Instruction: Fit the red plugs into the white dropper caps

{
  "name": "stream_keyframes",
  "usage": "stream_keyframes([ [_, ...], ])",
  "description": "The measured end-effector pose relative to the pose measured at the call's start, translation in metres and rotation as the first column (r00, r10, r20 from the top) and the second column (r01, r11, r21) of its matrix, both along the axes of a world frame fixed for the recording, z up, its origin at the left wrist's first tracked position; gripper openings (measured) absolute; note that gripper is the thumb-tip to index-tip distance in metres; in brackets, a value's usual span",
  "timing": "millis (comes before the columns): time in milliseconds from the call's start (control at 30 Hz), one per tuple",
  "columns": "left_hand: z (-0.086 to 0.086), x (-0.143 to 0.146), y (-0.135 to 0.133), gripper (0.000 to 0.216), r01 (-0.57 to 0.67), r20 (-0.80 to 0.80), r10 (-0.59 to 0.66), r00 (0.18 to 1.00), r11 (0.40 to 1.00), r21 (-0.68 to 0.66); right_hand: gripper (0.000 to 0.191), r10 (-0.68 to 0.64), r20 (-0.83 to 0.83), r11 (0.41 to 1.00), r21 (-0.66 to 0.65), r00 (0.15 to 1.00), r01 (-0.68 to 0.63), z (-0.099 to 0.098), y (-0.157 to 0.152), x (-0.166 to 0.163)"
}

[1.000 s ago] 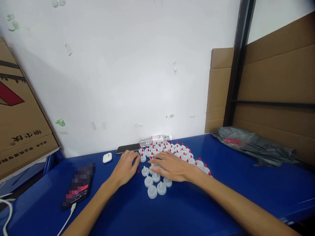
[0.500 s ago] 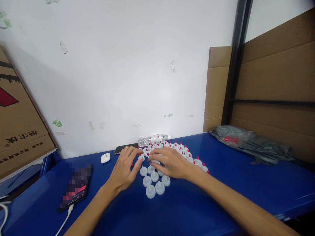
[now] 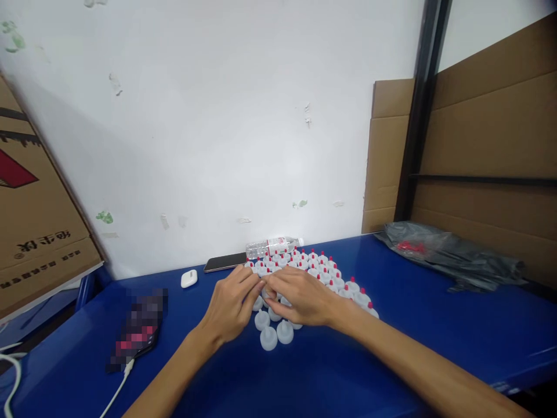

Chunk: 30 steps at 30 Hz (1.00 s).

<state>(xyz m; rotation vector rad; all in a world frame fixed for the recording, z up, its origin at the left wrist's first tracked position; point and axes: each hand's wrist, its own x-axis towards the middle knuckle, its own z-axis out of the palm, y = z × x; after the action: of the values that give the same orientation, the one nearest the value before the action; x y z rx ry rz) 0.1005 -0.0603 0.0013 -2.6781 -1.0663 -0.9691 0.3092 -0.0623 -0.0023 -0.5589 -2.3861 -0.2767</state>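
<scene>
My left hand and my right hand meet over a cluster of white nozzle caps. Both are closed in a pinch, with their fingertips touching or nearly so. Whatever lies between the fingertips is mostly hidden. Just in front of them, white caps without red tips stand upright on the blue table. Behind and to the right of my hands, several rows of white caps with red tips stand close together. My right hand and forearm cover part of the cluster.
A clear bottle lies against the wall beside a dark phone. At left are a white earbud case and a blurred-out phone on a white cable. A grey plastic bag with red pieces lies right.
My hands were apart, fingers spread, with a red tip near my right fingers. They have since come together and closed at the fingertips. The view has shifted slightly.
</scene>
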Motion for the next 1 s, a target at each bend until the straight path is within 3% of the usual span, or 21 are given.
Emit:
stream_keyframes([
  [133, -0.003, 0.011, 0.001, 0.044, 0.04, 0.3, 0.05, 0.953, 0.958, -0.285, 0.013, 0.008, 0.064, 0.995, 0.101, 0.998, -0.015, 0.004, 0.001, 0.001],
  [267, -0.006, 0.002, 0.011, 0.05, 0.196, 0.574, 0.215, 0.79, 0.798, -0.569, 0.015, -0.066, 0.126, 0.989, 0.142, 0.99, 0.048, 0.007, 0.011, 0.018],
  [300, -0.005, -0.004, 0.015, 0.051, 0.202, 0.607, 0.246, 0.755, 0.794, -0.573, 0.016, -0.109, 0.109, 0.988, 0.121, 0.988, 0.095, 0.008, 0.015, 0.025],
  [367, -0.004, -0.017, 0.023, 0.05, 0.117, 0.63, 0.257, 0.733, 0.865, -0.489, 0.016, -0.225, 0.027, 0.974, 0.03, 0.974, 0.224, 0.009, 0.021, 0.038],
  [467, -0.004, -0.031, 0.031, 0.046, -0.081, 0.515, 0.282, 0.81, 0.922, -0.379, 0.02, -0.359, -0.028, 0.926, -0.132, 0.933, 0.353, 0.008, 0.027, 0.05],
  [600, -0.009, -0.031, 0.033, 0.034, -0.279, 0.136, 0.323, 0.937, 0.922, -0.268, 0.023, -0.35, 0.097, 0.913, -0.189, 0.932, 0.363, 0.003, 0.028, 0.048],
  [733, -0.016, -0.031, 0.036, 0.03, -0.249, -0.074, 0.239, 0.968, 0.942, -0.224, 0.034, -0.294, 0.176, 0.927, -0.189, 0.94, 0.325, -0.003, 0.029, 0.044],
  [867, -0.02, -0.038, 0.042, 0.025, -0.173, -0.121, 0.149, 0.981, 0.961, -0.214, 0.051, -0.255, 0.212, 0.933, -0.203, 0.943, 0.298, -0.001, 0.027, 0.044],
  [1000, -0.021, -0.042, 0.044, 0.024, -0.152, -0.148, 0.119, 0.982, 0.958, -0.243, 0.057, -0.226, 0.213, 0.935, -0.226, 0.951, 0.273, 0.004, 0.024, 0.045],
])
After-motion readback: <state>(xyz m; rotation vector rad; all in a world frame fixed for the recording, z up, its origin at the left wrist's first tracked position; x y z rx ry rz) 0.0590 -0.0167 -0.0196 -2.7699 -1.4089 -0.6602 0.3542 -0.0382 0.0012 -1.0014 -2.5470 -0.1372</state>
